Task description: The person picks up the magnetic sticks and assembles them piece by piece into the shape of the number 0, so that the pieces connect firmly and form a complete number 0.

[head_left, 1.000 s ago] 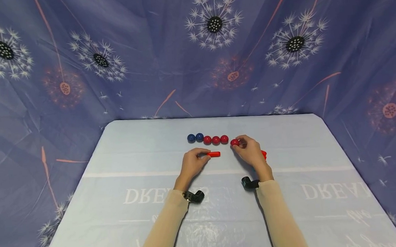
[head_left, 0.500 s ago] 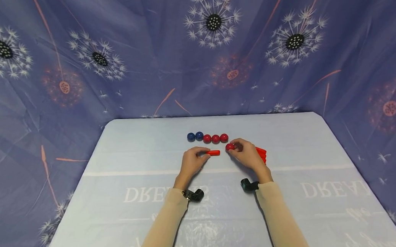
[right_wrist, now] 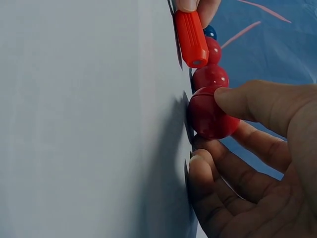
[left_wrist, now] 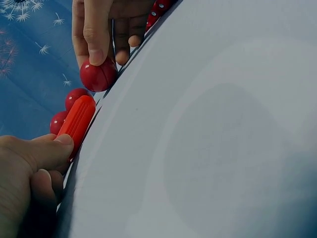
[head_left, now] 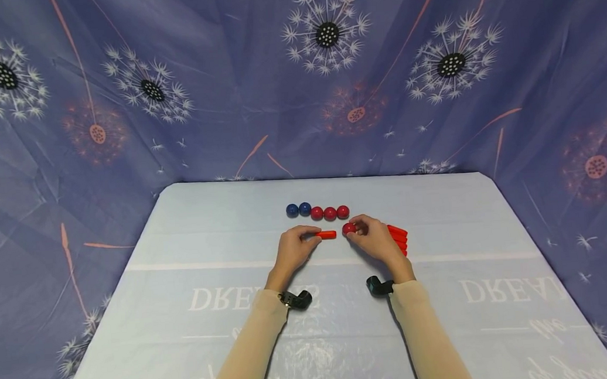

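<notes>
One red rod [head_left: 328,235] at left, held by its left end in a narrow pinch of the left hand [head_left: 293,250], with the other end bare and pointing right. Lifted or resting on the bench [head_left: 221,219], cannot tell. Probably light, stiff plastic, not easily broken; best taken by the ribbed sides, leaving the end face free. Just beyond, on the far side, in a row from left to right: two blue balls [head_left: 292,211], then three red balls [head_left: 330,213]. Glossy and round, likely hard, slippery, quick to roll if nudged. Nearer than the row and just right of the rod, apart from it: single red ball [head_left: 348,229], pinched between thumb and fingers of the right hand [head_left: 374,238]. Likely rigid, possibly weightier than the rod; best gripped across the widest part, with thumb and fingertips on opposite sides, pressing evenly to avoid a slip. Farthest right, beside the right hand and partly hidden by it: a group of red rods [head_left: 400,238], side by side on the bench. Probably as light and stiff; easiest taken singly, by one end.
</notes>
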`<state>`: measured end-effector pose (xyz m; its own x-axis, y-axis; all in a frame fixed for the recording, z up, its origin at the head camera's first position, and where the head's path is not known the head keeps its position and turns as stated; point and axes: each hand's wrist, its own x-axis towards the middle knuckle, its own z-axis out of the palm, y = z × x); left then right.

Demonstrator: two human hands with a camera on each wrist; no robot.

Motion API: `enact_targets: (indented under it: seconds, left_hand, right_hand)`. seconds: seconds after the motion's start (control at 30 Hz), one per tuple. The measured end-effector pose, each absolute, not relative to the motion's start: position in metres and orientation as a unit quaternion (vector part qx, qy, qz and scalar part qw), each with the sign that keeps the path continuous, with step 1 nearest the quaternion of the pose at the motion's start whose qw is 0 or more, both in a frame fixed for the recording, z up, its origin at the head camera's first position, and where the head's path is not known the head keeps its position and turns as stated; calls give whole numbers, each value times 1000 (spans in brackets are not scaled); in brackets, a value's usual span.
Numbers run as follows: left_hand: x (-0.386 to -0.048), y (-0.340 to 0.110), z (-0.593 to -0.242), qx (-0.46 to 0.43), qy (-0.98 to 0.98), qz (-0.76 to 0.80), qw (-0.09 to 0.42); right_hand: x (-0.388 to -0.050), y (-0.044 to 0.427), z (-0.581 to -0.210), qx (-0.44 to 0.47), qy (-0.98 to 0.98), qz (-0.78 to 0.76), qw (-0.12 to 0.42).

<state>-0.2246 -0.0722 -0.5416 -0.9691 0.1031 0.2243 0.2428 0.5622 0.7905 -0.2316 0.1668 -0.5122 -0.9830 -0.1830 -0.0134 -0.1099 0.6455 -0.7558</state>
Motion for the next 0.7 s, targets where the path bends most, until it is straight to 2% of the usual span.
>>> enact_targets:
  seconds: [0.7]
  left_hand:
    - [-225,-73,-543,-103,-881,-456,80]
  right_hand:
    - [-230,162,-513,-76,908,-410,41]
